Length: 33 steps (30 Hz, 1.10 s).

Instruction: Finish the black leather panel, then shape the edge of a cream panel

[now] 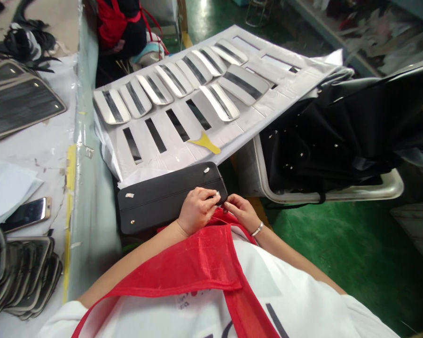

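A flat black bag panel (162, 197) with small white tabs and metal studs lies across my lap. At its right corner my left hand (196, 210) pinches a small white tab against the panel's edge. Beside it my right hand (240, 211), with a silver bracelet on the wrist, has its fingers curled at the same corner, touching the edge. I wear a red apron (197, 263) over a white shirt.
A white board (204, 103) tilted in front of me holds several silver oval plates and dark slots, plus a yellow scraper (206, 142). A white bin (338, 188) of black material stands at the right. The left table holds a phone (26, 213) and stacked dark plates (17, 277).
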Each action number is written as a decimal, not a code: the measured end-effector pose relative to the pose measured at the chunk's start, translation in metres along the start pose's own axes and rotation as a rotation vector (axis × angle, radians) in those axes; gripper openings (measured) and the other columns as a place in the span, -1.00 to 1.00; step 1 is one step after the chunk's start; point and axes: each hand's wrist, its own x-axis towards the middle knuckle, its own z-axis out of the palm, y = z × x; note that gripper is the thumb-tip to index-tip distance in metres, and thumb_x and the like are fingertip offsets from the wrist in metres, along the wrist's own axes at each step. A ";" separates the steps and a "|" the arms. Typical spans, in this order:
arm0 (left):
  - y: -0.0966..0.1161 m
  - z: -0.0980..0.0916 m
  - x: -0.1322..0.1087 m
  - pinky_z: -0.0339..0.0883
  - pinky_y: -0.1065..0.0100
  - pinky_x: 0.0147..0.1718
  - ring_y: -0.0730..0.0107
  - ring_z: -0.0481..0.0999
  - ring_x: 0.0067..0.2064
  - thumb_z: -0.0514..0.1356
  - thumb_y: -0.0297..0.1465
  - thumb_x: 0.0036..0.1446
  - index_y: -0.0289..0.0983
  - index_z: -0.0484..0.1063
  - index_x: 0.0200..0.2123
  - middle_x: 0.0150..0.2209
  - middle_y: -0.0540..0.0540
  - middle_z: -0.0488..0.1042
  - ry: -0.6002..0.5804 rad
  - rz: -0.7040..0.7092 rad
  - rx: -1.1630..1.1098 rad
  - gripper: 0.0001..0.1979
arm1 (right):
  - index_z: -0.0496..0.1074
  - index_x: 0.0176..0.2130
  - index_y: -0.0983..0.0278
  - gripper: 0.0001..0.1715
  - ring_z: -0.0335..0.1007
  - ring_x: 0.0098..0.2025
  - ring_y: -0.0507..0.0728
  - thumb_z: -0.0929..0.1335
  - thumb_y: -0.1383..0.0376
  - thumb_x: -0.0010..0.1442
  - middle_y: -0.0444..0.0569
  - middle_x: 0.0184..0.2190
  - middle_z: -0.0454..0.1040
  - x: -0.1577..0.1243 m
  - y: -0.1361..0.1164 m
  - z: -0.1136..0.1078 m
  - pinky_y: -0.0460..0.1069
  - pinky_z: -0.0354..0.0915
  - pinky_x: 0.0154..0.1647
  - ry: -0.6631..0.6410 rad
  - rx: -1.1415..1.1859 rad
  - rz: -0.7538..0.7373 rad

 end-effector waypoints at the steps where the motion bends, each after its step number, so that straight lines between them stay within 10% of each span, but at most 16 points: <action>1: 0.001 0.000 -0.001 0.26 0.21 -0.09 0.27 0.34 -0.09 0.13 -0.38 0.13 -0.21 0.47 -0.11 -0.09 -0.11 0.45 -0.003 -0.010 -0.010 -0.75 | 0.28 -0.42 0.26 -0.64 0.27 -0.52 0.01 0.35 0.03 0.06 -0.17 -0.56 0.33 0.000 -0.004 -0.001 -0.06 0.26 -0.43 0.063 -0.047 -0.029; 7: 0.002 -0.018 -0.001 0.31 0.21 -0.04 0.29 0.37 -0.04 0.17 -0.43 0.07 -0.21 0.39 -0.05 -0.05 -0.13 0.41 -0.041 -0.007 -0.161 -0.67 | 0.32 -0.28 0.23 -0.74 0.29 -0.47 0.04 0.28 0.10 0.14 -0.11 -0.47 0.38 0.012 -0.042 0.006 -0.04 0.24 -0.44 0.215 -0.537 -0.122; 12: -0.040 -0.055 0.018 0.10 0.08 0.15 0.15 0.20 0.17 0.21 -0.23 0.05 -0.30 0.18 0.14 0.14 -0.25 0.23 0.079 -0.120 -0.005 -0.40 | 0.34 -0.24 0.24 -0.75 0.35 -0.42 0.07 0.31 0.16 0.08 -0.07 -0.41 0.44 0.033 -0.068 0.012 -0.03 0.27 -0.40 0.201 -0.701 -0.056; 19: -0.097 -0.067 0.036 0.28 0.22 -0.02 0.14 0.40 0.02 0.19 0.02 -0.06 -0.25 0.30 0.04 0.02 -0.18 0.41 -0.372 -0.321 -0.046 -0.34 | 0.31 -0.50 0.25 -0.70 0.19 -0.61 0.01 0.32 0.08 0.04 -0.16 -0.64 0.33 0.062 -0.077 0.014 -0.09 0.07 -0.62 0.102 -0.669 0.166; 33: -0.105 -0.070 0.041 0.29 0.22 -0.10 0.07 0.43 -0.02 0.19 0.13 -0.19 -0.20 0.27 0.08 0.01 -0.14 0.42 -0.498 -0.317 -0.078 -0.19 | 0.17 -0.53 0.23 -0.67 0.12 -0.58 -0.01 0.22 0.14 0.19 -0.16 -0.61 0.28 0.065 -0.099 0.020 -0.08 -0.02 -0.54 -0.080 -1.020 -0.049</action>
